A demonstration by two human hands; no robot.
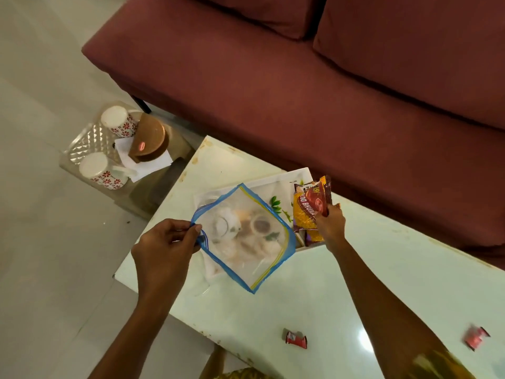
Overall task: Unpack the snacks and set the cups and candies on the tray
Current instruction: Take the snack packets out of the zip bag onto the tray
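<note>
Overhead, the left hand pinches one corner of a clear zip bag with a blue and yellow seal strip, thumb and fingers pressed together on the plastic so that the bag hangs tilted above the worktop. Through the frosted plastic show pale rounded shapes with some brown and a bit of green; whether they lie in the bag or under it cannot be told. The right hand is closed on snack packets, one yellow and one dark red, with a purple edge below them; they stand upright at the right end of a white tray printed with green leaves, which lies on the worktop beneath the bag. Two red-wrapped candies lie on the bare worktop, well apart from the tray: one candy near the front edge and a second candy, blurred, far to the right. Off the worktop, on a low stand beside the maroon sofa, a clear embossed tray holds two white cups with red flower prints, both lying on their sides: one cup at the far end, another cup at the near end. Between them sit a round brown box and white paper.
</note>
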